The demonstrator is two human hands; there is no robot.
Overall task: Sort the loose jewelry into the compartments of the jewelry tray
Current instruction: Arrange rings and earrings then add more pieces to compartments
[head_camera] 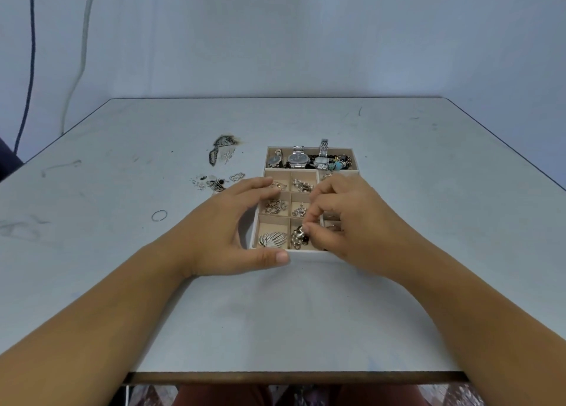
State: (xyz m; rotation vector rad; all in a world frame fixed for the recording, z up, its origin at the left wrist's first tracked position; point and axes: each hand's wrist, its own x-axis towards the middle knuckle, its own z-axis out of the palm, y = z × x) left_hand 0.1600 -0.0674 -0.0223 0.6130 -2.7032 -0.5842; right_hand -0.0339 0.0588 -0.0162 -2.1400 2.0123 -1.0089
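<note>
- The jewelry tray (306, 253) sits mid-tabletop (306, 313), and most of its visible compartments already hold something.
- The long far compartment carries the watches (297, 158) and some beaded bracelets beside them.
- A leaf-shaped brooch (272, 239) lies in the near-left one, and small silvery pieces lie in the cells behind it.
- The right hand (346, 219) is over the near-middle compartment. Its fingers (309, 229) are pinched on a clustered, beaded piece (299, 235) that is low in that cell and looks about to be settled there.
- The left hand (232, 222) steadies the tray. Its fingers lie fairly straight across the left cells and its thumb rests along the front wall, holding no jewelry.
- The right-hand column is mostly hidden under the right hand, so I cannot tell how full it is.
- Still to sort, left of the tray:
  - a scatter of small loose pieces (214, 182) just beside the left fingertips
  - a darker heap (223, 150) farther back
  - a thin ring (159, 215) lying apart, nearer the person
- By my judgement the job is well past halfway, with these left-side items remaining.
</note>
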